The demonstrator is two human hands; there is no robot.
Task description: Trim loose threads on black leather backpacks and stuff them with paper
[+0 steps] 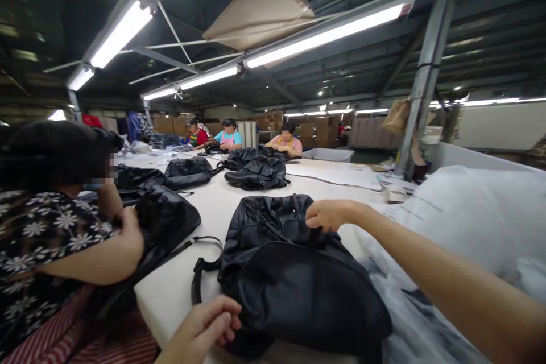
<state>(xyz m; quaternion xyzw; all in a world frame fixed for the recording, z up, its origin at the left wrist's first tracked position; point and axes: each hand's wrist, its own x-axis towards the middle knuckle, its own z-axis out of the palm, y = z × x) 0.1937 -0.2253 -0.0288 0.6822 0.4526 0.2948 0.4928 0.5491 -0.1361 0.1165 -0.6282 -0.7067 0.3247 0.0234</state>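
Observation:
A black backpack [290, 273] lies on the white table [213, 205] in front of me. My right hand [327, 215] reaches over its far end with the fingers curled, pinching the bag's top near a strap. At the near edge of the bag my left hand [209, 324] rests with bent fingers against the fabric. A black strap [200, 264] loops out from the bag's left side.
A person in a flowered top [51, 239] sits at my left, handling another black bag [166, 216]. More black bags [256, 173] lie further along the table, where three people work at the far end. White plastic sheeting [469, 222] is piled at my right.

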